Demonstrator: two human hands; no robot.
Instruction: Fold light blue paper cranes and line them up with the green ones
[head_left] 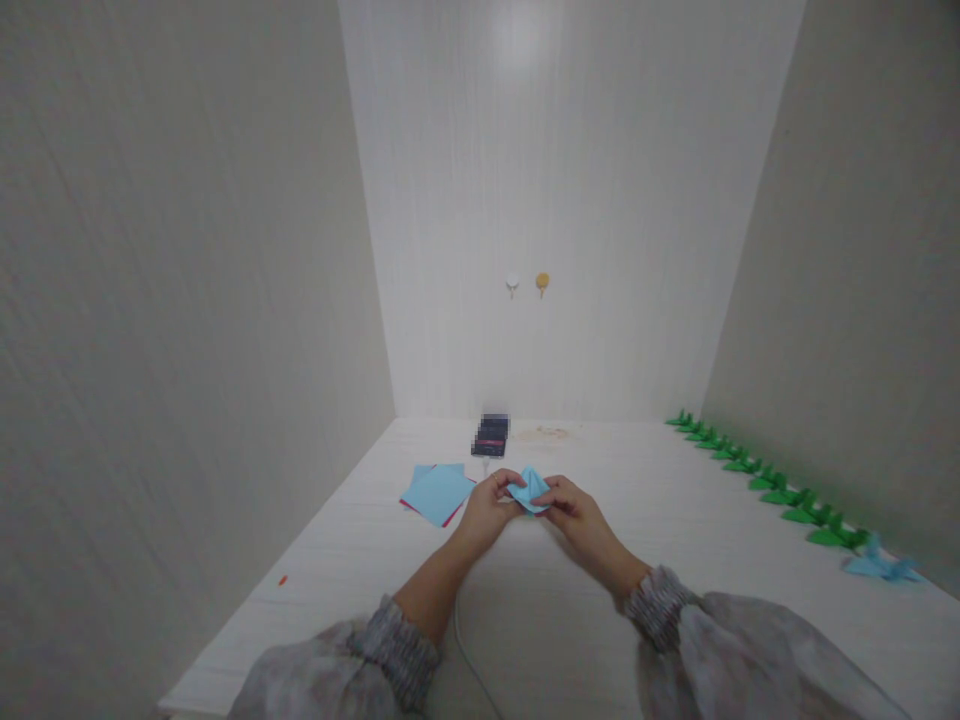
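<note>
Both hands meet over the middle of the white table (675, 520) and pinch a small, partly folded piece of light blue paper (531, 487). My left hand (489, 507) grips its left side with curled fingers. My right hand (571, 507) holds the right side, thumb and fingers pressed on the paper. The paper is lifted slightly above the tabletop. Both forearms come in from the bottom edge in loose patterned sleeves.
A stack of blue paper sheets (438, 493) lies left of the hands, with a red sheet edge beneath. A dark blurred device (490, 436) sits behind them, its cable running toward me. Several green folded paper figures (772, 485) line the right wall, then blue ones (881, 566). Two wall hooks (527, 284) hang ahead.
</note>
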